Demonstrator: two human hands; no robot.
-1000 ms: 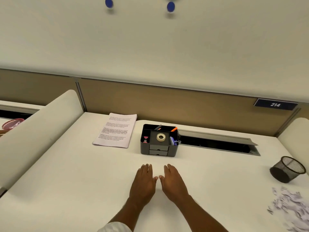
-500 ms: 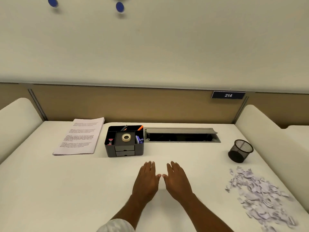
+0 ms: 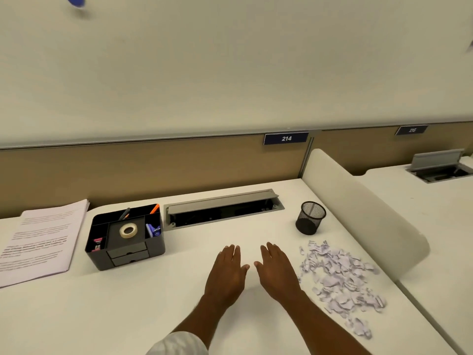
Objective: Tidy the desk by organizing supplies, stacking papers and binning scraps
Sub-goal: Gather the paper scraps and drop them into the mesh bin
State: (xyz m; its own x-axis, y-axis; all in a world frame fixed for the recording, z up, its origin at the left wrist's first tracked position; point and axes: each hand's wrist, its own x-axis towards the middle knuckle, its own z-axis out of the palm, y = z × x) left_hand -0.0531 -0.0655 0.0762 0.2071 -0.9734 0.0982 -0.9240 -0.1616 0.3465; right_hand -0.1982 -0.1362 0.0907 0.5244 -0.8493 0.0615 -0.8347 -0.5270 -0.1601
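i see the stack of printed papers [image 3: 41, 239] lying just left of the black organizer [image 3: 128, 254], which carries a roll of tape [image 3: 128, 230] in its middle tray. right of the organizer the left hand [image 3: 226, 272] and then the right hand [image 3: 277, 271] lie flat on the white desk [image 3: 102, 303], palms down, fingers straight, holding nothing. farther right of the organizer stands the mesh cup [image 3: 310, 217], upright, with the heap of paper scraps [image 3: 337, 280] nearer me, just beside the right hand.
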